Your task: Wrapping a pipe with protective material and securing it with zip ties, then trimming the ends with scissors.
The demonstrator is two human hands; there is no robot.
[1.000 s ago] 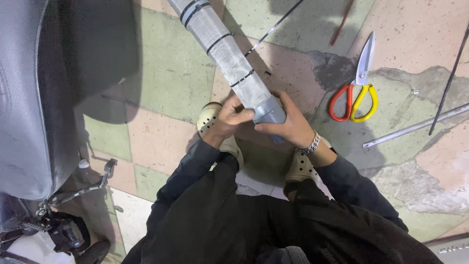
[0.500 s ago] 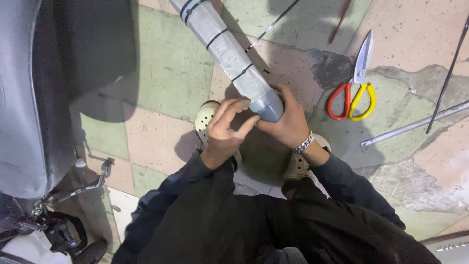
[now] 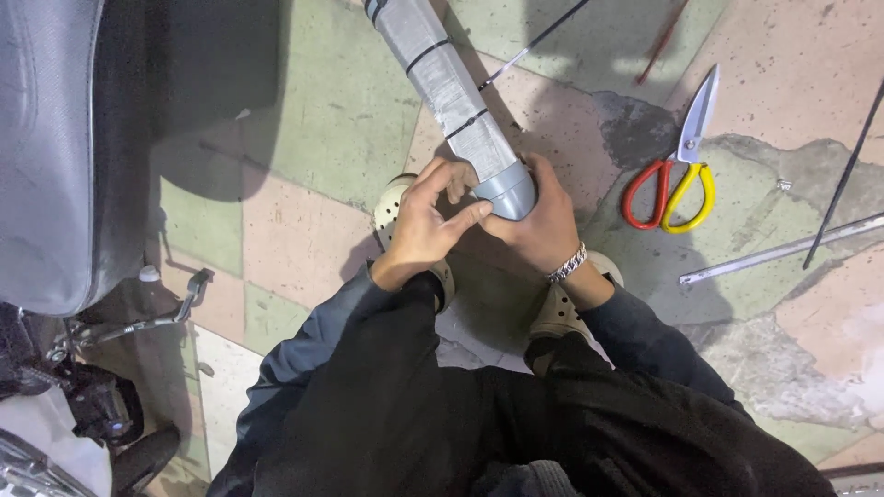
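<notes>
A long grey tube [image 3: 448, 87] wrapped in grey tape and ringed by black bands runs from the top of the view down to my hands. My right hand [image 3: 541, 221], with a metal bracelet on its wrist, is wrapped around the tube's near end. My left hand [image 3: 426, 221] pinches at the rim of that end with thumb and fingers. Both arms wear dark sleeves. My feet in pale perforated clogs [image 3: 394, 207] stand on the tiled floor just under the hands.
Scissors [image 3: 677, 166] with one red and one yellow handle lie on the floor to the right. A metal strip [image 3: 783, 250] and thin dark rods [image 3: 843, 175] lie further right. A motorbike's grey seat [image 3: 55, 156] and footpeg [image 3: 152, 317] fill the left side.
The left hand has shifted from gripping the tube's side to pinching at its end rim. The tube's end has stayed in my right hand.
</notes>
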